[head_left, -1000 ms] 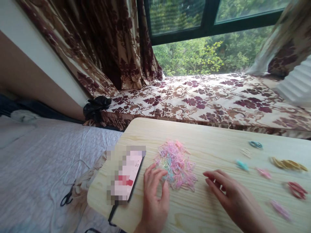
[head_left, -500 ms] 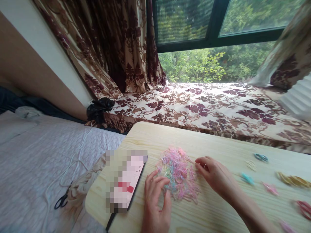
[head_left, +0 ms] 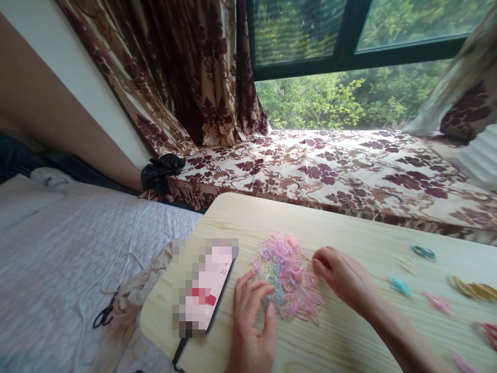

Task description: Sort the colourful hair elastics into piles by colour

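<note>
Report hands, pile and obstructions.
Left hand: fingers spread, against pile's near-left edge. Right hand: fingers pinched at its right edge; grip unclear. Pile: loose, tangled. Phone left, not between hands.

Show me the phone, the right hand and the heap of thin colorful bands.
Phone [head_left: 209, 282]: head view, its screen.
Right hand [head_left: 337, 267]: head view, back of the hand.
Heap [head_left: 289, 274]: head view, its middle.

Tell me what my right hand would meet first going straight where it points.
Probably the pile of pastel strands: your right hand points left at its edge, though depth is unclear and they may already touch.
</note>
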A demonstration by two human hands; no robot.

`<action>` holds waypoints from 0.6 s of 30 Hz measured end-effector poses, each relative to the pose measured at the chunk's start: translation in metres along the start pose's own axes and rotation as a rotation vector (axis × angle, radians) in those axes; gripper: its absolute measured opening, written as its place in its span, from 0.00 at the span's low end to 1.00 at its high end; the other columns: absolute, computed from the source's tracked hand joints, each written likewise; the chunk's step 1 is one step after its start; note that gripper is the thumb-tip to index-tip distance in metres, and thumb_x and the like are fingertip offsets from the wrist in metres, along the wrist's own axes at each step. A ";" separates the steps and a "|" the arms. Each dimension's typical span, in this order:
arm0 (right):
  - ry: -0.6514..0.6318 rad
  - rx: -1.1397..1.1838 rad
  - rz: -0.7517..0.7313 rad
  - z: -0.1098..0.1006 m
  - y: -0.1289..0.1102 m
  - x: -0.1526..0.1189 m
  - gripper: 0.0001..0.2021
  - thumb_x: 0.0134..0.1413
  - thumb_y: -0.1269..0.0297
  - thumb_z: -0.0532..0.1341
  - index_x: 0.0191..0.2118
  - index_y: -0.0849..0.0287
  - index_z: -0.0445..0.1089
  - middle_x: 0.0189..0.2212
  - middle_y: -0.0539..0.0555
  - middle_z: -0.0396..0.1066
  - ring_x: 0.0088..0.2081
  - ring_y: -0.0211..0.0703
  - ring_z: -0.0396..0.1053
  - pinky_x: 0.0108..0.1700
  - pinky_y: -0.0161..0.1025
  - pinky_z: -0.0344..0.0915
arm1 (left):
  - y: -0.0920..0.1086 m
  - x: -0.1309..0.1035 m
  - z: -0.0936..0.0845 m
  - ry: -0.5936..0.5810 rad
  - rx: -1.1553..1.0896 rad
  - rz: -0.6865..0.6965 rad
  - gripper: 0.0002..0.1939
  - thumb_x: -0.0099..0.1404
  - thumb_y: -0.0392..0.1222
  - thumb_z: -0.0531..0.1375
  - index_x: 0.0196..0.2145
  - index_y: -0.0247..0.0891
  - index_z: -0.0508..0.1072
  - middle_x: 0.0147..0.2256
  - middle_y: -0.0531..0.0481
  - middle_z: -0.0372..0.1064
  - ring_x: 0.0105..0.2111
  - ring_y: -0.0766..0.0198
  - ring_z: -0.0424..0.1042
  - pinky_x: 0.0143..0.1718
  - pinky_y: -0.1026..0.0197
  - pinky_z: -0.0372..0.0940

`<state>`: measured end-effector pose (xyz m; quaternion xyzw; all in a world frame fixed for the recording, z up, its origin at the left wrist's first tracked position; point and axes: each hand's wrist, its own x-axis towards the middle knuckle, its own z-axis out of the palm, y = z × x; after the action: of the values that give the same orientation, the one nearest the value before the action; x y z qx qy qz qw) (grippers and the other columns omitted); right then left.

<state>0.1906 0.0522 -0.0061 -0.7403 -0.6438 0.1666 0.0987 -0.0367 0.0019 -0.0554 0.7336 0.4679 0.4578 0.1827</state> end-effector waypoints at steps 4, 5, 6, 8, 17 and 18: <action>-0.003 -0.018 0.008 -0.004 0.001 0.011 0.10 0.58 0.66 0.55 0.34 0.53 0.74 0.33 0.51 0.76 0.33 0.41 0.71 0.32 0.35 0.58 | -0.007 -0.002 -0.001 -0.040 0.011 0.025 0.16 0.64 0.29 0.55 0.48 0.43 0.71 0.45 0.46 0.74 0.57 0.53 0.67 0.53 0.46 0.70; -0.003 -0.025 0.013 -0.005 0.000 0.016 0.10 0.59 0.66 0.55 0.36 0.53 0.74 0.34 0.52 0.76 0.34 0.41 0.72 0.33 0.36 0.59 | -0.008 -0.003 -0.001 -0.043 0.013 0.025 0.17 0.65 0.29 0.55 0.48 0.43 0.71 0.45 0.46 0.74 0.57 0.53 0.67 0.53 0.46 0.70; -0.004 -0.032 0.016 -0.005 -0.001 0.020 0.10 0.59 0.66 0.55 0.38 0.54 0.74 0.35 0.52 0.76 0.35 0.41 0.72 0.34 0.36 0.60 | -0.009 -0.003 -0.001 -0.044 0.014 0.024 0.17 0.65 0.29 0.55 0.48 0.42 0.71 0.45 0.45 0.74 0.57 0.52 0.67 0.53 0.46 0.70; -0.010 -0.044 0.020 -0.005 -0.005 0.028 0.10 0.62 0.66 0.55 0.41 0.54 0.74 0.36 0.52 0.76 0.37 0.41 0.73 0.37 0.37 0.63 | -0.011 -0.003 0.000 -0.048 0.016 0.027 0.16 0.65 0.29 0.55 0.48 0.42 0.71 0.45 0.45 0.74 0.57 0.51 0.66 0.53 0.45 0.69; -0.096 -0.088 0.031 -0.001 -0.016 0.044 0.15 0.64 0.56 0.59 0.52 0.57 0.69 0.50 0.55 0.71 0.45 0.42 0.71 0.47 0.47 0.71 | -0.014 -0.004 0.002 -0.033 0.009 0.046 0.17 0.64 0.29 0.55 0.48 0.42 0.72 0.45 0.44 0.74 0.57 0.51 0.67 0.53 0.45 0.69; -0.097 -0.089 0.031 -0.001 -0.016 0.044 0.15 0.64 0.56 0.59 0.52 0.57 0.69 0.50 0.55 0.70 0.45 0.42 0.71 0.47 0.47 0.71 | -0.013 -0.004 0.002 -0.031 0.008 0.047 0.17 0.64 0.29 0.55 0.48 0.42 0.72 0.45 0.44 0.74 0.57 0.51 0.66 0.54 0.45 0.69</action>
<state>0.1810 0.0983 -0.0048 -0.7449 -0.6430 0.1750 0.0315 -0.0424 0.0056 -0.0677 0.7522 0.4494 0.4485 0.1762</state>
